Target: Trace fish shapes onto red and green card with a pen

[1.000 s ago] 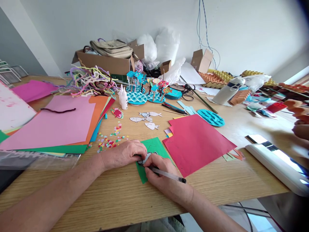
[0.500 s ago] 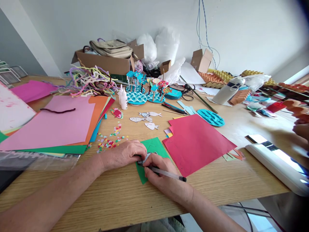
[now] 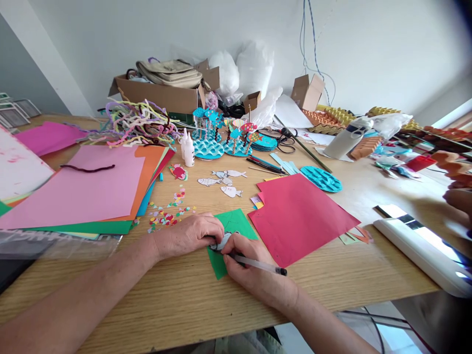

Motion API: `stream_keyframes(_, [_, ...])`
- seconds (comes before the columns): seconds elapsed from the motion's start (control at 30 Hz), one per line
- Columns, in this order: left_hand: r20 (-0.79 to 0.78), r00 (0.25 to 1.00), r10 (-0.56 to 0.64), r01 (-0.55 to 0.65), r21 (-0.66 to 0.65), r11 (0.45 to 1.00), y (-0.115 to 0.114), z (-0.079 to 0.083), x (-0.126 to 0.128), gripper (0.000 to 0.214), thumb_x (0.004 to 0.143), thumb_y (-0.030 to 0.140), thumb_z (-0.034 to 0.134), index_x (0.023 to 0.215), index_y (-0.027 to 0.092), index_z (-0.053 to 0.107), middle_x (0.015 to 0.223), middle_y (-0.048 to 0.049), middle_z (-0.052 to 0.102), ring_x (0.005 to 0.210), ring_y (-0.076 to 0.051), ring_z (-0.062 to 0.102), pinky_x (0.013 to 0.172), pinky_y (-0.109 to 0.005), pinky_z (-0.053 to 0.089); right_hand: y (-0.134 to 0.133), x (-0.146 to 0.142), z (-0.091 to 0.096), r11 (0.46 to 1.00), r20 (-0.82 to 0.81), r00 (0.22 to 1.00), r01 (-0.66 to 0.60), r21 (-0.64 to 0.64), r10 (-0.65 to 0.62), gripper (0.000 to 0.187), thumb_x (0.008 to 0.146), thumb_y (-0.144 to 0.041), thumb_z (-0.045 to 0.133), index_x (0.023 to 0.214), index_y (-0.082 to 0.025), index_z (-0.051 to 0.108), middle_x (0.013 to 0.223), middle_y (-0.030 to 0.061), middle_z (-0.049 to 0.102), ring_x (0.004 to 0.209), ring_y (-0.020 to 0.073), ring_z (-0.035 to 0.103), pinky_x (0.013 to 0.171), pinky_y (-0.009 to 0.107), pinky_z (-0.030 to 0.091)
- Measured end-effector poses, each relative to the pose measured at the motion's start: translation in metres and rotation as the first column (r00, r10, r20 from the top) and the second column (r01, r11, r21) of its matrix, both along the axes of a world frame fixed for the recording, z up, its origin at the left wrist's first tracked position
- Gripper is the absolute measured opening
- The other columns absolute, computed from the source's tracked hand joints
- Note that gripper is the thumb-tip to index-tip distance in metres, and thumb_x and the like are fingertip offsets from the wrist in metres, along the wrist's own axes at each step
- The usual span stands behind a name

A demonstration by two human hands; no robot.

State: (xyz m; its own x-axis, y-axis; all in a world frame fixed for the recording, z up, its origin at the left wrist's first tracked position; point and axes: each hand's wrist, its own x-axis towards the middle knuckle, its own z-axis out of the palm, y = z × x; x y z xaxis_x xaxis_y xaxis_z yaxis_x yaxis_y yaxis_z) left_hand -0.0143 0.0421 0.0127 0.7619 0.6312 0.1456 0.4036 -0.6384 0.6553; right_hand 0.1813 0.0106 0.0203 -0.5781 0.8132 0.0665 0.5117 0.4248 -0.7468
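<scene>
My right hand [image 3: 250, 265] grips a pen [image 3: 263, 266] with a clear barrel and black end, its tip low against the green paper [image 3: 220, 265]. A pale grey paper fish cutout [image 3: 222, 241] lies on that green sheet, partly covered by my fingers. With curled fingers, my left hand [image 3: 199, 231] pins the left end of the cutout to the sheet. Thin lines are drawn on the green paper's upper part. Several more paper fish [image 3: 231, 191] lie beyond my hands, near a decorated red fish [image 3: 178, 171].
Red paper [image 3: 302, 221] lies right of the green sheet, and stacked coloured paper [image 3: 81, 191] is at left. Confetti pieces [image 3: 167, 218], glue bottles [image 3: 189, 150], pipe cleaners [image 3: 140, 123] and blue wave models [image 3: 208, 149] stand beyond. A white device [image 3: 416, 250] sits far right.
My right hand and the pen have shifted slightly right along the fish's lower edge, showing more of the cutout. My left hand stays in place.
</scene>
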Motion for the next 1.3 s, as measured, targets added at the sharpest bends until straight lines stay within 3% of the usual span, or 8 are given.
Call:
stream_keyframes(0.47, [0.033,0.999,-0.006,0.005,0.029,1.0,0.0019,-0.007,-0.0017,0.015,0.093,0.017,0.053,0.087,0.019,0.067,0.093,-0.0031,0.067,0.09,-0.017,0.058,0.084,-0.027,0.042,0.0016,0.0066,0.0027,0.998,-0.06,0.998,0.009,-0.065,-0.013,0.012,0.073,-0.009,0.048,0.07,-0.021,0.047,0.061,-0.005,0.05,0.054,0.0098,0.043,0.052,0.02,0.032])
stream_keyframes(0.67, [0.033,0.999,-0.015,0.014,0.037,0.999,0.0034,-0.0099,-0.0033,0.014,0.093,0.018,0.052,0.087,0.019,0.065,0.095,-0.0032,0.066,0.091,-0.017,0.058,0.084,-0.027,0.042,0.0034,0.0063,-0.0001,0.987,-0.174,0.984,0.002,-0.159,-0.03,0.008,0.076,-0.013,0.048,0.073,-0.02,0.049,0.061,-0.0048,0.05,0.055,0.01,0.044,0.051,0.02,0.033])
stream_keyframes(1.3, [-0.013,1.0,0.01,-0.009,0.03,1.0,-0.0012,-0.0027,0.0013,0.008,0.088,0.014,0.061,0.082,0.018,0.063,0.091,-0.0008,0.065,0.089,-0.017,0.057,0.082,-0.027,0.039,0.0017,0.0016,-0.0028,1.0,-0.032,0.999,-0.027,-0.005,0.027,0.013,0.073,-0.008,0.049,0.073,-0.022,0.047,0.064,-0.0045,0.052,0.055,0.0109,0.045,0.055,0.022,0.034])
